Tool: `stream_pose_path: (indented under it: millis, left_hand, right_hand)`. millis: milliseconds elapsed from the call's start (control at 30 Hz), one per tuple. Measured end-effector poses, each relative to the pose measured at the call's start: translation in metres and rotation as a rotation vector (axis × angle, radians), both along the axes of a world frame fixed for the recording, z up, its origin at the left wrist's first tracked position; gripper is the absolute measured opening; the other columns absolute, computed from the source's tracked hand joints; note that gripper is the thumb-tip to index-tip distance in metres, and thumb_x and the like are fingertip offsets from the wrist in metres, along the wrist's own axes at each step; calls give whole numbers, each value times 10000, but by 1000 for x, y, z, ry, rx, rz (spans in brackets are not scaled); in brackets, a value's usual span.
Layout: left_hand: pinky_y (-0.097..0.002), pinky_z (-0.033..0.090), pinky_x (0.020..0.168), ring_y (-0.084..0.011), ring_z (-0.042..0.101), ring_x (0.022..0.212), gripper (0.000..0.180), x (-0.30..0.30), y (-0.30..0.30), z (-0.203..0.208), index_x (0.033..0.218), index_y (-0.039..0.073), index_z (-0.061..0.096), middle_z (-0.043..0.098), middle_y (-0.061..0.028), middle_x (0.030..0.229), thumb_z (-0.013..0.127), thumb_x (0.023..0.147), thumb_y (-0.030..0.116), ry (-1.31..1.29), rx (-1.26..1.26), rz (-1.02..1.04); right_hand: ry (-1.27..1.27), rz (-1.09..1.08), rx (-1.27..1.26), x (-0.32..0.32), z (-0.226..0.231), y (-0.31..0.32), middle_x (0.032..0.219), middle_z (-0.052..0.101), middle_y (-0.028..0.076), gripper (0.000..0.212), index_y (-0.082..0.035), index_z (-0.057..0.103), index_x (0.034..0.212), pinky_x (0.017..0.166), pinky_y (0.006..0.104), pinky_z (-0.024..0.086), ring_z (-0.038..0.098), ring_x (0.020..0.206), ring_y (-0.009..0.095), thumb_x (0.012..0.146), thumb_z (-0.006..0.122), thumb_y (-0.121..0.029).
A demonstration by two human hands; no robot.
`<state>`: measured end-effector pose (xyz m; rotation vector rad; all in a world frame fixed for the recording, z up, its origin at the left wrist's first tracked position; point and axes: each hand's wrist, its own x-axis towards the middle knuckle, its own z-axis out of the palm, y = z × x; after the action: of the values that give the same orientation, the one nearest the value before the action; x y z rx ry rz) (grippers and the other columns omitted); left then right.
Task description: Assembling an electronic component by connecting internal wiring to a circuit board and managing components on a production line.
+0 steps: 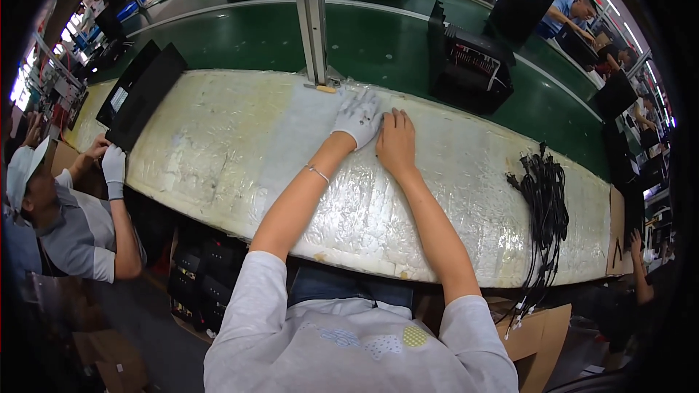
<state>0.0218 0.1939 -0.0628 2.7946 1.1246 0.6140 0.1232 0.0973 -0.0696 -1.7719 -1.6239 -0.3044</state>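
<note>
Head view: both our hands rest at the far edge of the bench (233,131), just right of the post (312,22). Left hand (358,118) is gloved, palm down, fingers stretched out, slightly apart as far as we can tell. Right hand (397,140) is bare, just beside it, fingers pressed together, a bit bent. We see nothing pinched; can't tell if the hands touch.

Bench is what's under us: pale top, wrinkled film (364,207), on the near side of the green belt (255,40). To do this well, we should press lightly and flat so the film doesn't bunch, fingertips off the belt. Mind the yellow-handled tool (326,89) at the post's foot, near the left fingers. Cords (542,204) hang over the near edge at right: don't snag them. Black unit (473,65) sits on the belt, far right.
</note>
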Motion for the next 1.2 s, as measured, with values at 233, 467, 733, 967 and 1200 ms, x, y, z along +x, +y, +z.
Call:
stream_pose_path:
  millis: [233,467,733,967,1200]
  left_hand:
    - [-424,275,1121,-287,374,1371,445,1,0,-6,1312,97,545,458,-112,1443,432,953,335,-34,26,2]
    - [-427,273,1123,-291,377,1367,425,0,-7,6,1287,97,561,469,-115,1429,444,954,332,-48,-61,9]
    - [-431,274,1121,-291,394,1352,416,1,-7,6,1280,98,568,474,-113,1422,455,951,327,-40,-59,5]
    - [-424,273,1122,-287,386,1359,425,2,-4,2,1296,105,555,466,-105,1431,446,954,333,-43,-62,15]
    - [-421,276,1120,-290,377,1366,430,1,-5,1,1306,109,547,453,-104,1444,441,958,338,-34,-61,17]
  right_hand:
    - [-6,20,15,0,0,-1,1255,517,285,311,44,539,1098,1051,515,330,441,1216,462,800,556,-47]
    - [-9,14,2,-1,0,-2,1255,517,284,300,43,539,1098,1053,514,325,438,1217,459,814,559,-53]
    - [-10,10,-9,-1,0,-1,1261,517,284,271,43,541,1084,1050,519,323,436,1217,463,834,548,-60]
    - [-7,18,-2,-1,1,-2,1264,515,286,265,39,542,1086,1051,521,322,437,1219,463,844,541,-69]
    - [-6,19,3,-1,1,-1,1262,516,287,268,41,543,1089,1050,521,324,437,1218,464,846,541,-72]
